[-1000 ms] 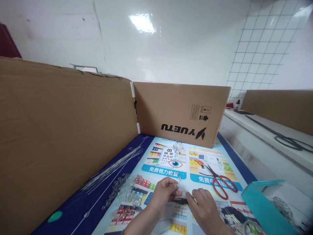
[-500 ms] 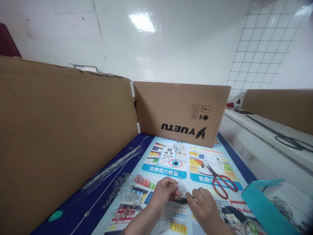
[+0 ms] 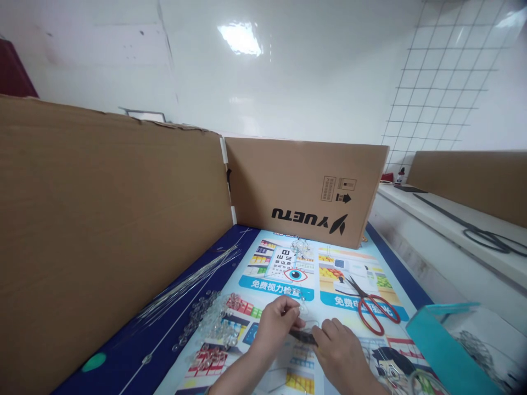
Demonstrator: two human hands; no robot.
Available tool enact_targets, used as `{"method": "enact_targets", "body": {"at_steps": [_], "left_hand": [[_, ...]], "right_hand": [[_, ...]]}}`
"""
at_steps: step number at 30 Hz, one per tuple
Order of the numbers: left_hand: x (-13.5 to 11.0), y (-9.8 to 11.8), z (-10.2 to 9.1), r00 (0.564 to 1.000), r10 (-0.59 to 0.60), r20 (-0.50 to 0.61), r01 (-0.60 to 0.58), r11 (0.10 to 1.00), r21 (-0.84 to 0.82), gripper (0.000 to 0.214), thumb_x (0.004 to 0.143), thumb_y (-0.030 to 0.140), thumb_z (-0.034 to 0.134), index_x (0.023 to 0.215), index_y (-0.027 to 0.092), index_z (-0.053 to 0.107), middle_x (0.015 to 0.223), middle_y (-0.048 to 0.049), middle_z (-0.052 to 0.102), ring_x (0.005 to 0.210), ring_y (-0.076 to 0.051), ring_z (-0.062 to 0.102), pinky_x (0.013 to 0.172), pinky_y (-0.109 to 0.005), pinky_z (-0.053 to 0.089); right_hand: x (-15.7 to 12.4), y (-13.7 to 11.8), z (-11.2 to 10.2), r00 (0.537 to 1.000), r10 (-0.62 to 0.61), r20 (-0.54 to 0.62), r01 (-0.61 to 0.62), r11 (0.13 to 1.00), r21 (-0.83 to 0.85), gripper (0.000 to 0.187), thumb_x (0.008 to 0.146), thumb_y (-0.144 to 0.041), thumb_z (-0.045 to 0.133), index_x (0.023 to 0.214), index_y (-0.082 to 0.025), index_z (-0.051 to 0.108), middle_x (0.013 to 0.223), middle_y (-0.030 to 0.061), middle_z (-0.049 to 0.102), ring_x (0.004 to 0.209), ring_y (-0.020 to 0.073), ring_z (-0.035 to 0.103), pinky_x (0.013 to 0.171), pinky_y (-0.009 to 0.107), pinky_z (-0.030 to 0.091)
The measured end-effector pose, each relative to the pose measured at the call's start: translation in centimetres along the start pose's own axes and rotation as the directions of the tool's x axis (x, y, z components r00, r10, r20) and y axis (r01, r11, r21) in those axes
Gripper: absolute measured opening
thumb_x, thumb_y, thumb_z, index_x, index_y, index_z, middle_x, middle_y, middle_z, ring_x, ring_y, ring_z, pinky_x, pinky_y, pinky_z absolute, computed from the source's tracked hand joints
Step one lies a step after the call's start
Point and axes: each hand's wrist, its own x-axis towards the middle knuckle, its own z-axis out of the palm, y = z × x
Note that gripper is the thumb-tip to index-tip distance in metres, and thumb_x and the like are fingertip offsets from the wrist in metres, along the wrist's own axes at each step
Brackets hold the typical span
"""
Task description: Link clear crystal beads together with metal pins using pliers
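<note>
**Both hands meet over a small dark tool**

The small dark tool (image 3: 303, 336) lies low over the printed poster (image 3: 284, 274), near the tabletop's front edge. The right hand (image 3: 343, 354) has its grip clamped on the tool's right end. The left hand (image 3: 275, 325) touches the other end, its grip pinched on a thin wire (image 3: 309, 320). Clear beads (image 3: 214, 321) are heaped just left, with long wire strands (image 3: 193, 280) beyond them. Red scissors (image 3: 373, 308) lie to the right, near a teal box (image 3: 442, 345). Cardboard walls (image 3: 304, 186) fence the space.

Single head-worn view, forward and down (close) over the table (image 3: 123, 356)
</note>
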Motion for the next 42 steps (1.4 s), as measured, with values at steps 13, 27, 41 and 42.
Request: {"method": "enact_targets", "body": {"at_steps": [13,27,41,42], "left_hand": [[-0.5,-0.5,0.2,0.982,0.188,0.028,-0.190,0.969,0.160,0.007,0.074,0.022,0.052,0.075,0.018,0.058,0.066,0.0001,0.060,0.064,-0.017,0.064,0.060,-0.025,0.050],[-0.4,0.8,-0.3,0.976,0.211,-0.050,-0.202,0.969,0.145,0.009,0.073,0.026,0.055,0.076,0.018,0.059,0.064,0.0004,0.062,0.063,-0.016,0.063,0.060,-0.024,0.046],[-0.5,-1.3,-0.2,0.936,0.159,0.313,-0.289,0.856,0.429,0.016,0.067,0.013,0.050,0.067,0.019,0.065,0.065,0.0011,0.063,0.063,-0.014,0.055,0.059,-0.021,0.039],[-0.8,-1.1,-0.1,0.927,0.169,0.334,-0.317,0.828,0.463,0.019,0.067,0.012,0.049,0.069,0.020,0.066,0.068,0.0007,0.063,0.067,-0.015,0.055,0.063,-0.021,0.039]], "right_hand": [[0.4,-0.3,-1.1,0.942,0.180,0.285,-0.245,0.947,0.210,0.007,0.074,-0.020,0.055,0.077,-0.026,0.058,0.073,-0.0011,0.060,0.065,0.0147,0.058,0.056,0.023,0.036],[-0.3,0.1,0.1,0.979,0.161,0.121,-0.185,0.956,0.227,0.016,0.073,-0.017,0.054,0.087,-0.023,0.057,0.083,0.0038,0.056,0.079,0.0198,0.053,0.068,0.031,0.042],[-0.4,2.6,2.2,0.909,0.410,0.070,-0.385,0.767,0.513,0.015,0.081,-0.029,0.050,0.092,-0.020,0.056,0.081,0.0035,0.055,0.069,0.0164,0.054,0.062,0.028,0.046],[-0.4,2.6,2.2,0.914,0.402,0.061,-0.373,0.769,0.520,0.015,0.081,-0.030,0.050,0.092,-0.020,0.056,0.081,0.0038,0.055,0.070,0.0166,0.055,0.062,0.028,0.046]]}}
